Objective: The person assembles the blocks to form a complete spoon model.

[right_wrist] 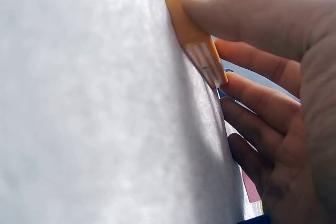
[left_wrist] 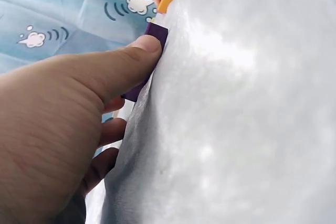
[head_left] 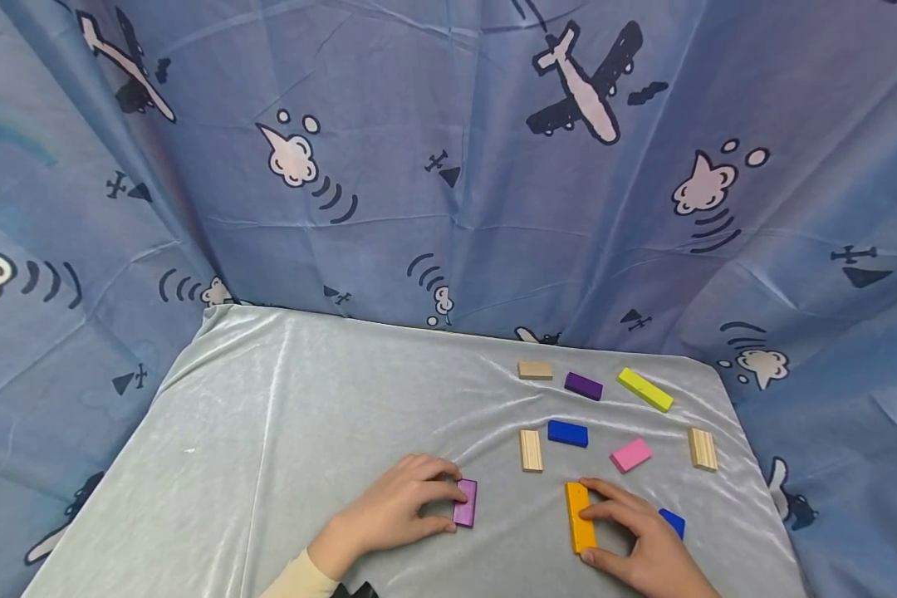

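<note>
Near the front middle of the cloth-covered table, my left hand (head_left: pixel 404 505) pinches a light purple block (head_left: pixel 466 508) between thumb and fingers. That purple block (left_wrist: pixel 140 91) looks darker in the left wrist view, with the thumb across its side. To the right, my right hand (head_left: pixel 635 536) grips a longer orange block (head_left: pixel 579 507) by its ends and edge. In the right wrist view the thumb presses one end of the orange block (right_wrist: pixel 185 24), and fingertips touch its far side. Both blocks appear to rest on the cloth. A blue block (head_left: pixel 673 522) is partly hidden behind the right hand.
Beyond the hands lie several loose blocks: wooden (head_left: pixel 531 451), blue (head_left: pixel 567 433), pink (head_left: pixel 631 455), dark purple (head_left: pixel 583 386) and yellow-green (head_left: pixel 645 389). Another wooden block (head_left: pixel 703 449) lies at the right. A blue patterned curtain (head_left: pixel 389 166) hangs behind the grey cloth (head_left: pixel 344 390).
</note>
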{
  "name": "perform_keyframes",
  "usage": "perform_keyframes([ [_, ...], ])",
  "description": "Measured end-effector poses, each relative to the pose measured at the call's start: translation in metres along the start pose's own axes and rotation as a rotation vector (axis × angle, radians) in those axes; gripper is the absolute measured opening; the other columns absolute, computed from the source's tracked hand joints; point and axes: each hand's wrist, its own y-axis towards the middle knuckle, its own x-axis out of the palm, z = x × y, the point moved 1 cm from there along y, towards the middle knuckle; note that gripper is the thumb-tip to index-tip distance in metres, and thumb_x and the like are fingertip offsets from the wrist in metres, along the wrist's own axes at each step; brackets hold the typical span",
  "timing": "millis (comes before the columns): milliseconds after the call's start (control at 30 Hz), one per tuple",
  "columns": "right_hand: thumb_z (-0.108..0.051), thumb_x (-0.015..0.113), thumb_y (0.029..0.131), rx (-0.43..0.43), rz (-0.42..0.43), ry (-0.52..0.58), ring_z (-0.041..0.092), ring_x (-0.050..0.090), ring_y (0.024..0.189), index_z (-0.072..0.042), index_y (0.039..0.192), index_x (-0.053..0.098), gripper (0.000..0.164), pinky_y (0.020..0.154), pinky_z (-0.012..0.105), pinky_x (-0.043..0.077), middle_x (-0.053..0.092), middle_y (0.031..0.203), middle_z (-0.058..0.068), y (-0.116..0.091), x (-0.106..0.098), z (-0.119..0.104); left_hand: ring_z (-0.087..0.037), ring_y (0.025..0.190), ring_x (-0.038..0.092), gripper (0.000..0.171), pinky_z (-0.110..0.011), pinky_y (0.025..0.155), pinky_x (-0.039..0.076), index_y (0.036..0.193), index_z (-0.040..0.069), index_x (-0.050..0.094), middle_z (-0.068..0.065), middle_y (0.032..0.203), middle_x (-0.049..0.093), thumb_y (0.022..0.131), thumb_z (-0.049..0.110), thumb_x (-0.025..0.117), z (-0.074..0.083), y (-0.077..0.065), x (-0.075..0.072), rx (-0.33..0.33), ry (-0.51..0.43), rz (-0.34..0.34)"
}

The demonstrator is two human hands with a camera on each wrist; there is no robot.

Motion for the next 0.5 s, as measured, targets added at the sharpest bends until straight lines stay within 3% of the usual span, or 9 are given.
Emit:
perform_keyframes([
  [200, -0.052, 0.094, 0.082, 0.017, -0.015, 0.008, 0.039, 0.055, 0.141, -0.042, 0.113, 0.077, 0.037, 0.113, 0.073, 0.04, 0.059, 0.157, 0.003, -0.0008, -0.0011, -0.0011, -0.011, 0.127, 0.059, 0.033, -0.038, 0.111, 0.046, 0.124, 0.03, 0.079, 0.01, 0.137, 0.066, 0.095, 0.044, 0.086, -0.0025, -0.0018, 0.0044, 0.044, 0.005, 0.049],
  [500, -0.051, 0.093, 0.084, -0.014, -0.008, 0.005, 0.038, 0.058, 0.138, -0.037, 0.116, 0.079, 0.037, 0.112, 0.073, 0.042, 0.06, 0.155, 0.005, 0.0002, -0.0015, -0.0043, -0.011, 0.128, 0.059, 0.034, -0.037, 0.111, 0.046, 0.124, 0.028, 0.08, 0.009, 0.136, 0.066, 0.093, 0.04, 0.088, -0.0051, -0.0032, 0.0049, 0.039, -0.05, 0.059],
])
